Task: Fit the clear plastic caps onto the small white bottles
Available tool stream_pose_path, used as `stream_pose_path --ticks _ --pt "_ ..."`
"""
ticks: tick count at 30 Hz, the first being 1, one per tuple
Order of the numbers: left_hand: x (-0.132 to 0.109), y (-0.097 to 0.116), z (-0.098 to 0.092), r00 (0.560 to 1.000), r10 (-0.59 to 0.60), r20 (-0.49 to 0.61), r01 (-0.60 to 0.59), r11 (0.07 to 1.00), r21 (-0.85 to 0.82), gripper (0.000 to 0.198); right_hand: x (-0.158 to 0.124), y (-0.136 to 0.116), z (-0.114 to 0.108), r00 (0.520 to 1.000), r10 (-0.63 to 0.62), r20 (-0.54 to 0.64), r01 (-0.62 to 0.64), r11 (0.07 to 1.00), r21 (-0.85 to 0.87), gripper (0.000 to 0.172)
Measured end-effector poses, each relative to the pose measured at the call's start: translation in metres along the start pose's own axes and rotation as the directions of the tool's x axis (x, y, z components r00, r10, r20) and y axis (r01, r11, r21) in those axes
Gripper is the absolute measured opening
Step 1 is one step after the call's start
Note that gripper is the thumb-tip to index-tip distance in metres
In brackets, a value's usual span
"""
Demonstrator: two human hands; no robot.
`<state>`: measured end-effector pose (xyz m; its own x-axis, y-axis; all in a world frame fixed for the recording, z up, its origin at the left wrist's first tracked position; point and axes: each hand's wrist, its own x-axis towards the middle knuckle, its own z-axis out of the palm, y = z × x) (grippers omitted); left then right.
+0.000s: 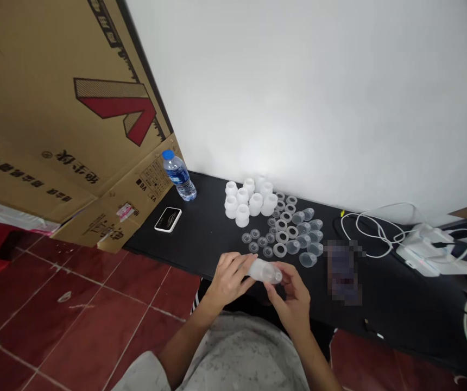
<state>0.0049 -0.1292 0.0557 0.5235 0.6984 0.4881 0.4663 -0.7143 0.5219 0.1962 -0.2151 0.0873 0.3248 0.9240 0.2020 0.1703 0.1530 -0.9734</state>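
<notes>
The person's left hand (228, 279) and right hand (288, 293) are together, both closed around a frosted plastic bottle-shaped piece (264, 270), held just over the near edge of a black table (374, 282). Just beyond the hands on the table lie clear plastic cups (307, 259) and plastic rings (281, 250), with white plastic caps (242, 200) clustered behind them.

Around left hand (228, 279) and right hand (292, 298): plastic rings (281, 237) and cups (307, 259) obstruct 12–2 o'clock; blurred object (343, 271) blocks 3 o'clock; black table (193, 233) passable 10 o'clock toward phone (168, 219).
</notes>
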Motion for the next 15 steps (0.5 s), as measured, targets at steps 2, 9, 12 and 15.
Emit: stream_pose_path --ticks 2,9,12,15 --pt "0.004 0.006 0.000 1.000 0.020 0.018 -0.019 0.997 -0.068 0.055 0.000 0.003 -0.005 0.998 0.037 0.047 -0.039 0.999 0.035 0.039" --pt "0.020 0.026 0.000 0.997 0.006 0.072 0.012 0.965 -0.261 0.045 0.001 0.016 -0.019 0.978 0.133 0.159 -0.167 0.960 0.224 0.053" --pt "0.020 0.003 0.002 0.964 -0.223 -0.146 0.198 0.965 -0.173 0.035 0.007 0.021 -0.023 0.976 0.129 0.177 -0.163 0.968 0.192 0.053" --pt "0.020 -0.032 0.000 0.829 -0.442 -0.343 0.417 0.897 -0.147 0.031 0.010 0.031 -0.027 0.989 0.147 0.031 -0.150 0.984 0.098 0.037"
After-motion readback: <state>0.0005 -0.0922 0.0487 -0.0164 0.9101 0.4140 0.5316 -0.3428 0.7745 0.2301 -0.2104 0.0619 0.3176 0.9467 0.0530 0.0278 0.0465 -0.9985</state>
